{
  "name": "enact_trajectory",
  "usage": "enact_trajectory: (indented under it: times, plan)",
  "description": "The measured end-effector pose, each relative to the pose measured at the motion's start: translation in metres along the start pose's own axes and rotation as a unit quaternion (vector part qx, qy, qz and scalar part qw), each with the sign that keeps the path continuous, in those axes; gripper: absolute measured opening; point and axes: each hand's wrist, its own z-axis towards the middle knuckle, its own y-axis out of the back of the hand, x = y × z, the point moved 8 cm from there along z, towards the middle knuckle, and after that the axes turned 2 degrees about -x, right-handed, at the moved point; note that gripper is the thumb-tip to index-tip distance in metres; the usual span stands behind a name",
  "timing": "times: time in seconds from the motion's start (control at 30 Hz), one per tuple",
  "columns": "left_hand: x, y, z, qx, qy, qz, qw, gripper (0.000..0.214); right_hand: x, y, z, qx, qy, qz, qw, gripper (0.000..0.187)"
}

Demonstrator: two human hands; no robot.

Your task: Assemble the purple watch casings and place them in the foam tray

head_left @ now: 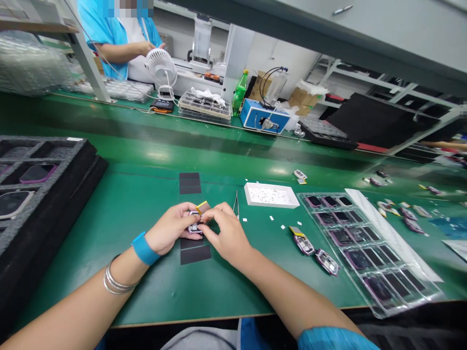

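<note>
My left hand [171, 228] and my right hand [224, 233] meet over the green bench, fingers pinched round a small purple watch-like case [194, 224] with a yellow tab [203, 207] sticking up from it. The left wrist wears a blue band and metal bangles. Metal tweezers [236, 203] lie just beyond my right hand. Two similar cases [303, 243] [327, 261] lie to the right on the bench. A black pad [195, 253] lies under my hands.
A clear tray [368, 248] of dark cases sits right, a white tray [270, 195] of tiny parts beyond it. A black foam tray [32, 194] is on the left. Across the conveyor stand a fan [161, 68], a blue box [260, 117] and a person in blue [116, 34].
</note>
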Motion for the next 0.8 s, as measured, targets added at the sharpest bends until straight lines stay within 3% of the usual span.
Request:
enact_trajectory:
  times: [0.1, 0.2, 0.27, 0.33, 0.53, 0.67, 0.8]
  plan:
    - [0.0, -0.001, 0.0, 0.003, 0.004, 0.003, 1.0, 0.028, -0.01, 0.007, 0.002, -0.035, -0.047, 0.01, 0.998, 0.032]
    - [0.002, -0.005, -0.001, 0.021, 0.01, 0.011, 1.0, 0.028, -0.036, 0.007, 0.003, -0.039, -0.168, 0.109, 0.979, 0.047]
    - [0.002, -0.006, -0.001, 0.029, 0.014, 0.012, 0.999, 0.027, -0.048, 0.0, 0.003, -0.012, -0.22, 0.19, 0.957, 0.034]
    - [0.002, -0.008, -0.002, 0.04, 0.021, 0.002, 0.999, 0.027, -0.052, -0.002, 0.004, -0.007, -0.23, 0.232, 0.945, 0.017]
    - [-0.001, -0.016, -0.005, 0.094, 0.015, -0.044, 0.994, 0.034, -0.035, 0.016, 0.006, -0.068, -0.153, 0.123, 0.978, 0.007]
    - [0.002, -0.011, -0.002, 0.053, 0.001, -0.014, 0.999, 0.032, -0.018, 0.017, 0.007, -0.074, -0.069, 0.051, 0.994, 0.007]
    - [0.003, -0.006, -0.001, 0.028, 0.0, -0.057, 0.998, 0.028, 0.006, 0.015, 0.005, -0.081, 0.079, -0.026, 0.993, 0.015]
